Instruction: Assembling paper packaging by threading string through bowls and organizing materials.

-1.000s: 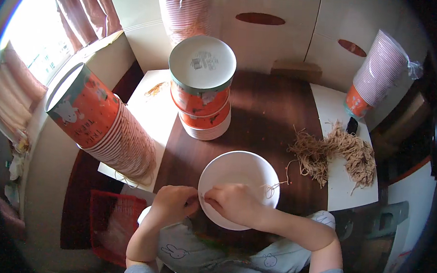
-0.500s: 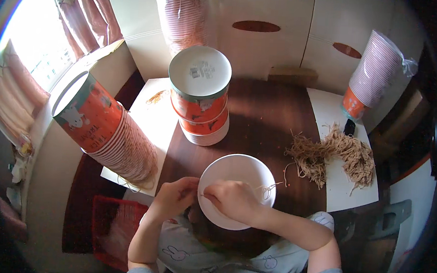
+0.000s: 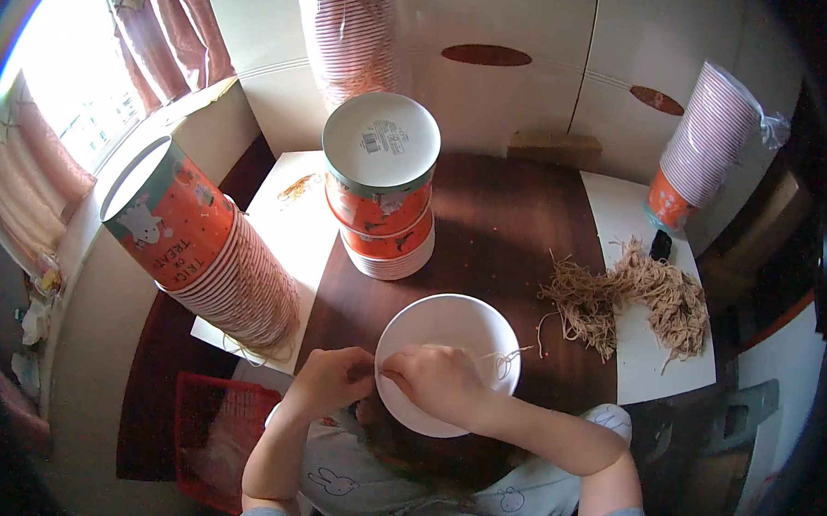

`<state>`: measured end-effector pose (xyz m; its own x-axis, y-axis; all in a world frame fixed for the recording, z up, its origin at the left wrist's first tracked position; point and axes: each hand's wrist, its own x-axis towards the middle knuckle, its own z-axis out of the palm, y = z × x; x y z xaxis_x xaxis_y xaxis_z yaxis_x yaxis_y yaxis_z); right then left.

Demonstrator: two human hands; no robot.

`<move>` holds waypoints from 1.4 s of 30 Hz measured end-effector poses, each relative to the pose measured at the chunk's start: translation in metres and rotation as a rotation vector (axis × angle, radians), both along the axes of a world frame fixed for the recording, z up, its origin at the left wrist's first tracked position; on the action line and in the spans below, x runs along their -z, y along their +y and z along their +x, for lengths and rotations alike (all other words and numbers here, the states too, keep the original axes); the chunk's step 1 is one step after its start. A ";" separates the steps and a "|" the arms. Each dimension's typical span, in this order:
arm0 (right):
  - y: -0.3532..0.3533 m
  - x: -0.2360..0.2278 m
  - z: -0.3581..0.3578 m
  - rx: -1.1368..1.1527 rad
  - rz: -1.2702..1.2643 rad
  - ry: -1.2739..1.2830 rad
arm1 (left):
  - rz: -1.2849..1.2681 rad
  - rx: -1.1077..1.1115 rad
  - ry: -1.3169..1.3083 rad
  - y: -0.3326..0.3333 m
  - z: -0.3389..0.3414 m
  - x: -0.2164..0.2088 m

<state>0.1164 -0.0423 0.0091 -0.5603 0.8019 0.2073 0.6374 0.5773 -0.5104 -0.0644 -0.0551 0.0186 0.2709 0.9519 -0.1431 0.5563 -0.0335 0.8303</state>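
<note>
A white paper bucket [image 3: 471, 318] stands open-side up at the table's front edge, close to my body. My right hand [image 3: 434, 381] reaches inside it, fingers pinched together against the left inner wall. Just outside the same wall, my left hand [image 3: 334, 380] has its fingertips closed at the rim. Whatever the fingertips hold is too small or hidden to make out. A thin beige cord [image 3: 509, 357] hangs through the bucket's right wall, its loose part lying inside.
Upturned orange buckets [image 3: 379, 210] stand stacked beyond mine. A tall stack leans at left [image 3: 238, 269]; wrapped stacks stand at back left [image 3: 354, 39] and back right [image 3: 710, 128]. Beige cords [image 3: 657, 292] are heaped at right on a white board [image 3: 667, 375]. A red basket [image 3: 214, 397] sits lower left.
My left fingertips have drawn closer together at the bucket's left rim. My right hand stays inside, its fingers shifted slightly. The view has moved a little.
</note>
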 end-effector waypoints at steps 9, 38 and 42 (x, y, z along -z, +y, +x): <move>0.000 0.000 -0.002 -0.018 0.029 -0.049 | 0.028 0.024 0.136 0.000 0.000 -0.007; 0.021 -0.041 0.057 -0.248 0.186 0.273 | -0.097 0.143 -0.417 0.014 0.041 -0.018; 0.012 -0.045 0.046 0.078 0.474 0.260 | -0.104 0.123 -0.467 0.012 0.033 -0.022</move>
